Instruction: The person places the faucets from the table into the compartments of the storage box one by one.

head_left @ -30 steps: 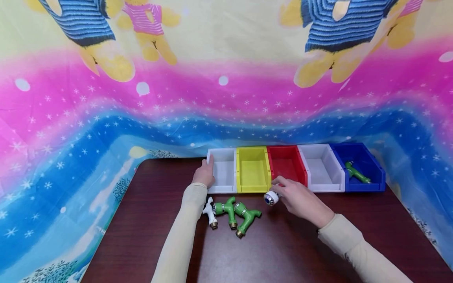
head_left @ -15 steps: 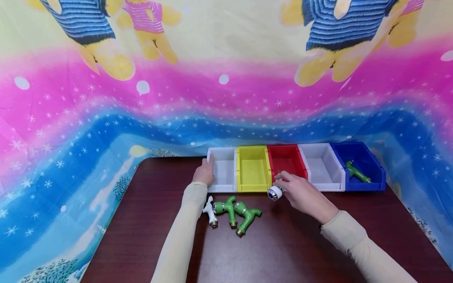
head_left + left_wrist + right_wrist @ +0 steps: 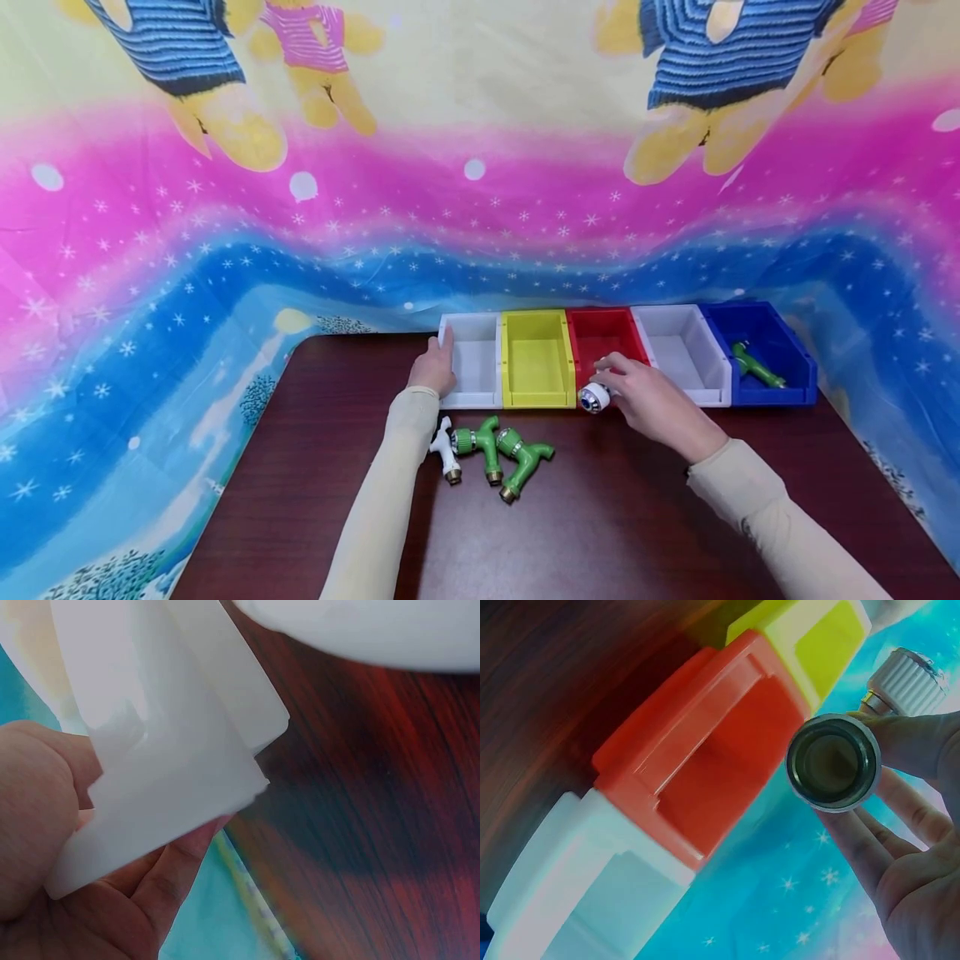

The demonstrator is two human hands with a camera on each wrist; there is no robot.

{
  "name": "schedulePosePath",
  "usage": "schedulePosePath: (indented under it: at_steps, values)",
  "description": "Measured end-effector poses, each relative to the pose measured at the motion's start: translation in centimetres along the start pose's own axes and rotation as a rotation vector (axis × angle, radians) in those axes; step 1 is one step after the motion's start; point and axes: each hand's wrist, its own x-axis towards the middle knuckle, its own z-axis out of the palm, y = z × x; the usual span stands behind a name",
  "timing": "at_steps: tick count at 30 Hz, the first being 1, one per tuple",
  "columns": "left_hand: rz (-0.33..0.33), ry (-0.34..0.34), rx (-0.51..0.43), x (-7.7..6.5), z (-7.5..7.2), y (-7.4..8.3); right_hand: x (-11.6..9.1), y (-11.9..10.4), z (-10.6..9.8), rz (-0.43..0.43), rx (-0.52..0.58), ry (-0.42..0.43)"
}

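My left hand (image 3: 432,368) grips the side wall of the leftmost white bin (image 3: 474,399); in the left wrist view, thumb and fingers lie on either side of the white bin's wall (image 3: 161,787). A white tap (image 3: 595,397) is pinched in my right hand (image 3: 660,408), held over the front edge of the red bin (image 3: 603,325). The right wrist view shows the tap's round metal end (image 3: 801,780) and its ribbed knob (image 3: 907,682). On the table, in front of the bins, lie another white tap (image 3: 447,452) and two green taps (image 3: 490,454), (image 3: 525,467).
Between the white and red bins stands a yellow bin (image 3: 536,398). Right of the red one are a second white bin (image 3: 712,394) and a blue bin (image 3: 802,371), which contains a green tap (image 3: 761,371). A printed cloth (image 3: 480,225) hangs behind the brown table (image 3: 570,542).
My right hand has carried the white tap a little to the right and farther toward the red bin. The left hand and the taps on the table stay where they were.
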Motion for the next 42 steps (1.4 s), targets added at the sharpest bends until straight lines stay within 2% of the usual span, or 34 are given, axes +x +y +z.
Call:
schedulePosePath:
  at_steps: [14, 21, 30, 42]
  values:
    - [0.000, 0.006, 0.002, 0.1, 0.1, -0.1, -0.4, 3.9, -0.5, 0.105, -0.006, 0.018]
    - [-0.002, 0.008, 0.004, 0.1, 0.1, -0.1, -0.9, 6.7, -0.9, 0.129, -0.007, 0.079]
    - [-0.008, -0.001, 0.001, 0.3, 0.2, -0.1, -1.4, 9.6, -0.6, 0.229, -0.036, 0.076]
    - [-0.008, 0.000, 0.004, 0.4, 0.4, -0.3, -1.2, 11.8, -0.1, 0.209, -0.101, 0.150]
